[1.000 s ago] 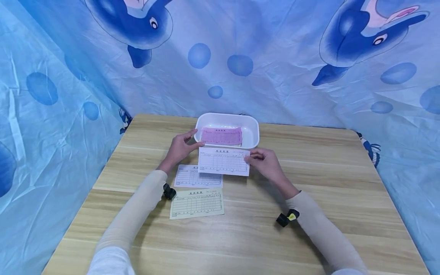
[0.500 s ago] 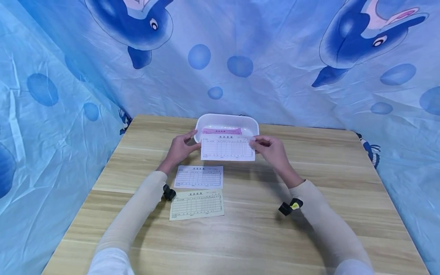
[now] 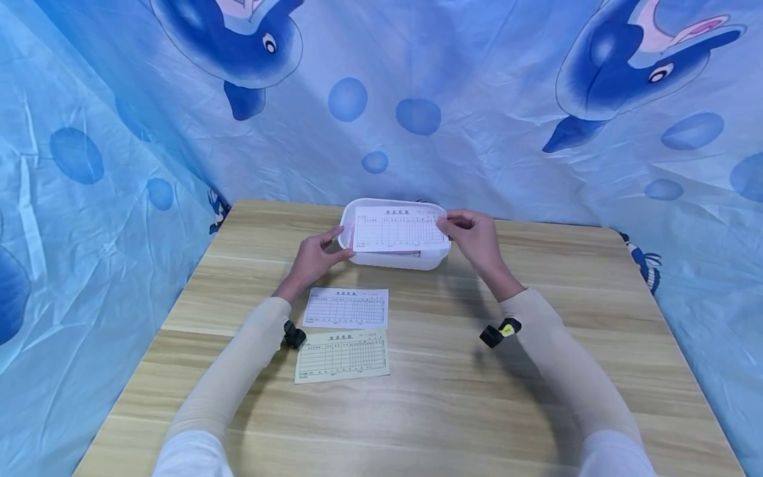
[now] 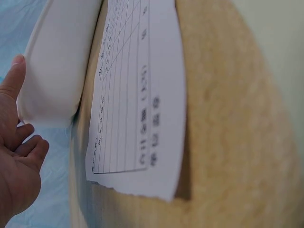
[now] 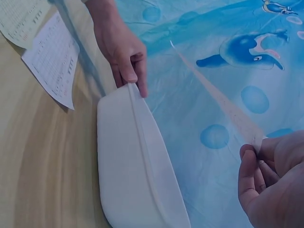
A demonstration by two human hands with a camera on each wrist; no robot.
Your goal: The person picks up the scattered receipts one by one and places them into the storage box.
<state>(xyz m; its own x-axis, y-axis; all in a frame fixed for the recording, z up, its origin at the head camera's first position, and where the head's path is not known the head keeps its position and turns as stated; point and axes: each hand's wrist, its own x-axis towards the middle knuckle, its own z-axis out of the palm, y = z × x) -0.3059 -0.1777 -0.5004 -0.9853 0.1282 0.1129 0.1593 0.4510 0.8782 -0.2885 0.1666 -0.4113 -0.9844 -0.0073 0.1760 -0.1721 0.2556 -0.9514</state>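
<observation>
My right hand [image 3: 477, 240] pinches a white printed receipt slip [image 3: 399, 232] by its right edge. In the head view the slip overlaps the opening of a white plastic tub [image 3: 426, 263]; in the right wrist view the slip [image 5: 223, 102] appears raised above the tub's rim. My left hand [image 3: 314, 260] holds the tub's left end, with thumb and fingers at the rim, as the right wrist view also shows. Inside the tub, a pink slip is mostly hidden behind the white one.
Another white receipt slip [image 3: 346, 308] lies on the wooden table [image 3: 453, 411] in front of the tub. Nearer still is a pale green slip [image 3: 342, 358]. A blue dolphin-print curtain [image 3: 501, 165] hangs behind the table and along its sides.
The right hand has carried the white slip away from me and slightly right, from in front of the tub to over its opening. The left hand has stayed at the tub's left end.
</observation>
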